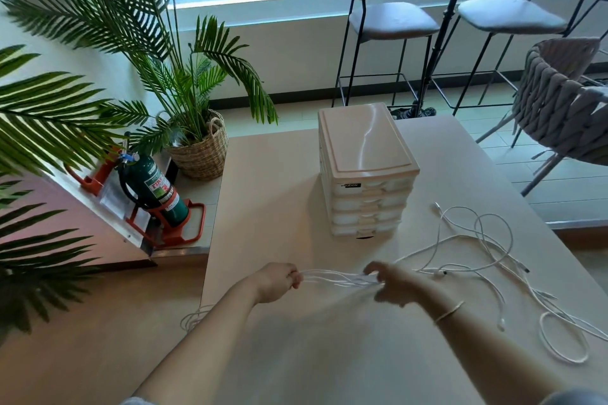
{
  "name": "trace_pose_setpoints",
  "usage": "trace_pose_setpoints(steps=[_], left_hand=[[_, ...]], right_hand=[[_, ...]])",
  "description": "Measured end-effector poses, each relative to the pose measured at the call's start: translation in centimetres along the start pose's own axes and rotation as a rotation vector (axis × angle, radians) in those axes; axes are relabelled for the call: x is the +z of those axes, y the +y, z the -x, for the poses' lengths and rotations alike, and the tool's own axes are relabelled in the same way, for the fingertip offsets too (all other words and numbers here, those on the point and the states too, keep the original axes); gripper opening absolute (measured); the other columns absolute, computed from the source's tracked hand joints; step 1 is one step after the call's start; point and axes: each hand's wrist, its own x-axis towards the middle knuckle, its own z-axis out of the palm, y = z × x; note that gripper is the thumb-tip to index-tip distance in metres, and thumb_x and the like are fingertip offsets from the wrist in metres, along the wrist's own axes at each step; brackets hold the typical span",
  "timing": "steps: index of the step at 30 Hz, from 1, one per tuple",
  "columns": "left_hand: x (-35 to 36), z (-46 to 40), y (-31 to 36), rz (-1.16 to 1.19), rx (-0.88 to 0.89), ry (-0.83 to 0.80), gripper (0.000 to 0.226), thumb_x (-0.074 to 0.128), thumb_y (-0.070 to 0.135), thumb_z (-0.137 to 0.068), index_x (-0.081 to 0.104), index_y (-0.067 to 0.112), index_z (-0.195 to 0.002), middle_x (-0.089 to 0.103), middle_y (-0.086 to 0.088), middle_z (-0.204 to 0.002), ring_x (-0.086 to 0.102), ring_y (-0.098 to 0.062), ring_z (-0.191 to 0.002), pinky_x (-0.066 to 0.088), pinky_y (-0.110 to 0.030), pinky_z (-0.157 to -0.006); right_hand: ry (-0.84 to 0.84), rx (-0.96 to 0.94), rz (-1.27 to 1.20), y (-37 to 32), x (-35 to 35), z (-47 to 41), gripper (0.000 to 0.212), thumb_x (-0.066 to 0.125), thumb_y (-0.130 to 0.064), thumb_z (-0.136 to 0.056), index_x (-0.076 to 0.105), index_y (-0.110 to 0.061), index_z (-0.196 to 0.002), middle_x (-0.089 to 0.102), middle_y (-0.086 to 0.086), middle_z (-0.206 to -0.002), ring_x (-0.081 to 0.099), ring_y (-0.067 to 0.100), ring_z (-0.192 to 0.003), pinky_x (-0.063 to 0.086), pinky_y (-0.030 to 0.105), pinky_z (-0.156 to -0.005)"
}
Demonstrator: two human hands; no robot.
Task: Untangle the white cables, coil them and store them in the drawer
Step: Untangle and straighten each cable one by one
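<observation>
Several strands of white cable (332,278) run taut between my two hands above the beige table (279,194). My left hand (274,283) grips one end of the bundle and my right hand (391,283) pinches the other. From my right hand the cables trail off into a loose tangle (487,246) on the table's right side, with a loop (562,339) near the right edge. A beige plastic drawer unit (365,171) stands in the middle of the table with all its drawers closed. Another white coil (194,317) hangs past the table's left edge.
Left of the table are a potted palm in a wicker basket (200,148) and a green fire extinguisher (158,194) on an orange stand. Behind the table stand two bar stools (391,23), a black tripod pole (441,26) and a woven grey chair (559,99) at the right.
</observation>
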Motion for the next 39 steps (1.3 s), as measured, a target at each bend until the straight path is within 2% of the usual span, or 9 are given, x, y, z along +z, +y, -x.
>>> trace_pose_setpoints(steps=[4,8,16,19,24,28,30,34,39], left_hand=[[0.0,0.2,0.2,-0.015,0.005,-0.005,0.021,0.035,0.024,-0.101,0.053,0.019,-0.091,0.053,-0.002,-0.098,0.045,-0.014,-0.088,0.030,-0.018,-0.066],[0.2,0.7,-0.5,-0.029,-0.028,-0.032,0.022,0.033,0.022,-0.102,0.053,0.019,-0.091,0.060,-0.009,-0.117,0.044,-0.014,-0.087,0.031,-0.018,-0.068],[0.7,0.3,-0.4,-0.041,-0.041,-0.054,0.022,0.035,0.023,-0.101,0.051,0.020,-0.086,0.059,-0.009,-0.107,0.047,-0.017,-0.088,0.034,-0.021,-0.074],[0.5,0.6,-0.7,-0.035,-0.045,-0.038,0.022,0.036,0.027,-0.101,0.051,0.019,-0.086,0.056,-0.009,-0.099,0.045,-0.017,-0.084,0.033,-0.022,-0.069],[0.1,0.6,0.5,-0.013,-0.012,-0.014,0.031,0.037,0.028,-0.100,0.045,0.027,-0.071,0.052,-0.001,-0.087,0.045,-0.018,-0.082,0.035,-0.023,-0.063],[0.1,0.6,0.4,-0.002,-0.005,-0.017,0.032,0.036,0.030,-0.100,0.046,0.027,-0.070,0.053,-0.005,-0.093,0.046,-0.020,-0.080,0.036,-0.023,-0.066],[0.1,0.7,0.7,-0.009,0.004,-0.023,0.026,0.036,0.030,-0.100,0.052,0.022,-0.081,0.054,-0.007,-0.096,0.046,-0.019,-0.083,0.035,-0.022,-0.069],[-0.2,1.0,1.2,-0.028,0.040,-0.015,0.022,0.035,0.028,-0.101,0.053,0.020,-0.091,0.052,-0.005,-0.096,0.044,-0.017,-0.085,0.030,-0.021,-0.068],[-0.2,1.4,1.3,-0.049,0.053,-0.028,0.027,0.034,0.025,-0.101,0.059,0.013,-0.100,0.050,-0.003,-0.094,0.043,-0.016,-0.086,0.029,-0.022,-0.068]], right_hand=[[0.126,0.029,0.048,-1.1,1.0,0.0,0.043,0.056,-0.017,-0.084,0.048,-0.018,-0.127,0.057,0.003,-0.079,0.055,0.015,-0.048,0.043,0.019,-0.037],[0.452,0.212,0.091,0.4,-3.8,-0.2,0.036,0.049,-0.016,-0.088,0.054,-0.008,-0.122,0.056,0.017,-0.127,0.056,0.031,-0.114,0.047,0.031,-0.089],[1.006,0.213,-0.312,1.9,-11.2,0.6,0.039,0.051,-0.032,-0.092,0.055,-0.003,-0.118,0.044,0.027,-0.130,0.036,0.039,-0.129,0.013,0.052,-0.112],[1.113,0.191,-0.244,1.8,-12.6,1.3,0.034,0.053,-0.021,-0.090,0.055,-0.004,-0.119,0.044,0.026,-0.130,0.042,0.043,-0.120,0.024,0.051,-0.109],[0.918,0.225,-0.137,-0.3,-7.6,2.1,0.033,0.049,-0.004,-0.082,0.063,-0.009,-0.111,0.055,0.021,-0.117,0.053,0.039,-0.108,0.042,0.039,-0.092],[0.746,-0.325,-0.047,-4.9,-0.3,1.8,0.031,0.043,-0.010,-0.076,0.069,-0.010,-0.092,0.065,0.015,-0.097,0.063,0.037,-0.088,0.051,0.041,-0.071],[0.508,-0.466,0.013,-7.1,1.4,1.2,0.031,0.043,-0.017,-0.085,0.066,-0.013,-0.106,0.064,0.010,-0.110,0.059,0.032,-0.104,0.050,0.041,-0.084],[0.028,-0.453,0.170,-8.4,1.9,0.3,0.027,0.045,-0.027,-0.096,0.064,-0.016,-0.111,0.066,0.007,-0.111,0.059,0.026,-0.104,0.043,0.030,-0.082],[-0.014,-0.413,0.073,-7.8,0.8,0.3,0.017,0.056,-0.016,-0.087,0.071,-0.009,-0.093,0.062,-0.004,-0.072,0.055,0.008,-0.065,0.036,0.011,-0.058]])
